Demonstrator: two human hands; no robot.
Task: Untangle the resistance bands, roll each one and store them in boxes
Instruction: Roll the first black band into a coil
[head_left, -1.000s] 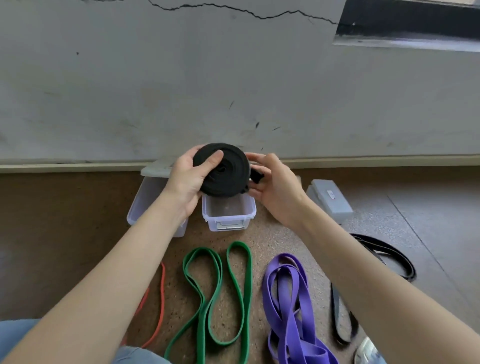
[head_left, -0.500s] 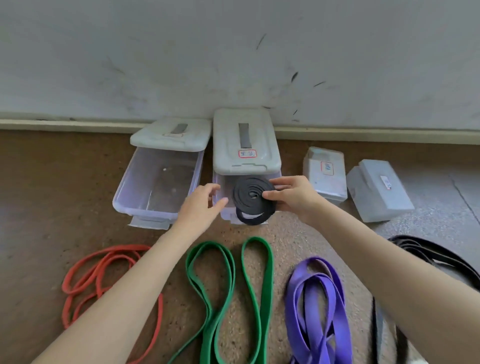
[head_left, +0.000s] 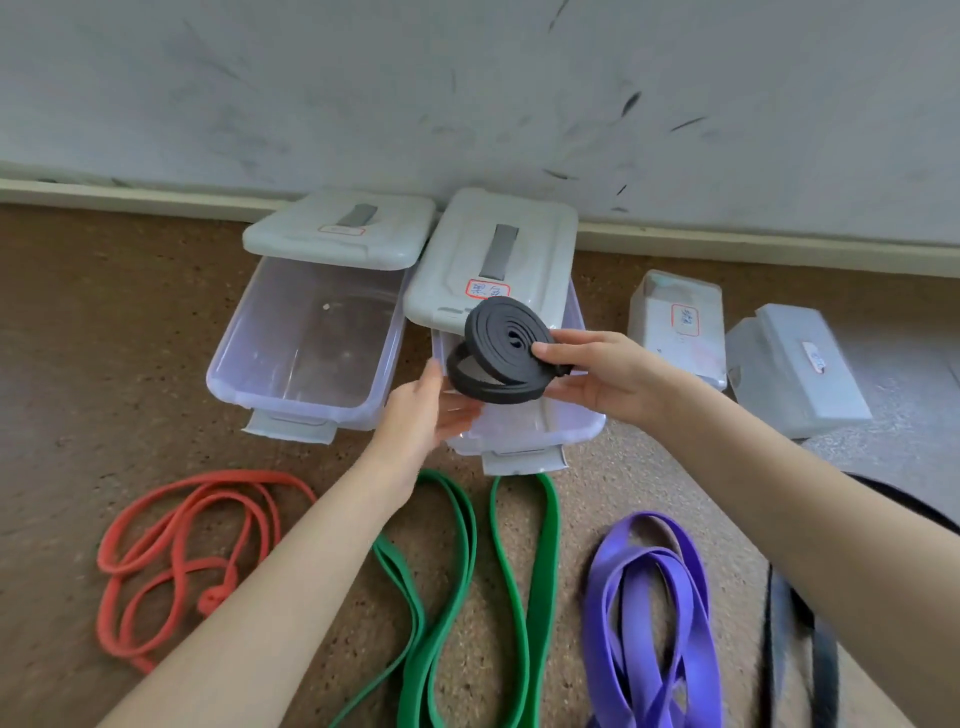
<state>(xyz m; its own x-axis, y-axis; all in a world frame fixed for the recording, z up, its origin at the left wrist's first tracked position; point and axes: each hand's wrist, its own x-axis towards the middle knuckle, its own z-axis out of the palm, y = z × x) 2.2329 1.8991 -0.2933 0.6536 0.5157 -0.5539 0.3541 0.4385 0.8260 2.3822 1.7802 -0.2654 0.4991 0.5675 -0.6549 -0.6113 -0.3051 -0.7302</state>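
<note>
the right hand (head_left: 608, 376) pinches the rolled black band (head_left: 506, 349) at its right edge, thumb on the upper face of the coil and the other fingers beneath it. the coil is held tilted in the air over the middle clear box (head_left: 524, 431), just in front of that box's lid (head_left: 493, 260), which lies pushed back across the far part of the box. the outermost turn of the coil has sagged loose and hangs as a lower loop on the left side.

the left hand (head_left: 423, 410) is spread, fingers straight and relaxed, palm turned toward the coil. its fingertips (head_left: 434, 369) are at the sagging loop's left edge and over the near left corner of the middle box; whether they actually touch the band or the rim cannot be told. it grips nothing.

beside the middle box on the left stands another clear box (head_left: 306, 358), its lid (head_left: 340, 228) slid back toward the wall (head_left: 467, 93). two small closed boxes (head_left: 675, 327) lie to the right. on the floor (head_left: 78, 338) near the person lie a red band (head_left: 182, 551), a green band (head_left: 467, 571), a purple band (head_left: 649, 613) and another black band (head_left: 800, 649), all loose and unrolled.
</note>
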